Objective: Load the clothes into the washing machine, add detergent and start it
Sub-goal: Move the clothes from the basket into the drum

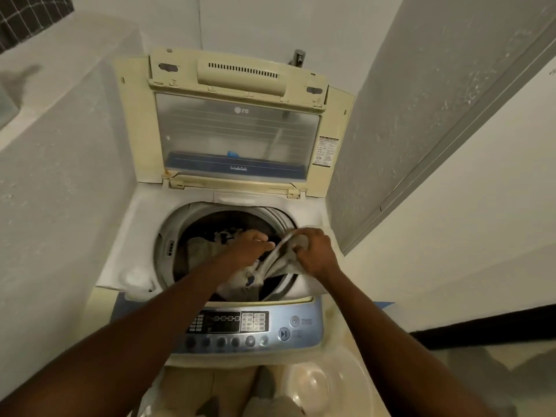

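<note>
A top-loading washing machine [141, 236] stands in front of me with its lid [237, 127] raised against the back wall. Dark and pale clothes [201, 246] lie inside the drum. A light grey garment [282, 264] hangs over the drum's front right rim, half inside. My right hand [314, 251] is closed on its upper edge at the rim. My left hand [251, 245] reaches over the drum opening beside the same garment, fingers bent and touching the cloth. The control panel [246, 329] with buttons sits at the machine's near edge.
White walls close in on both sides of the machine. A pale plastic basin [331, 383] rests on the floor at the lower right, near a grey cloth [270, 406]. A tap [298, 57] sticks out of the wall behind the lid.
</note>
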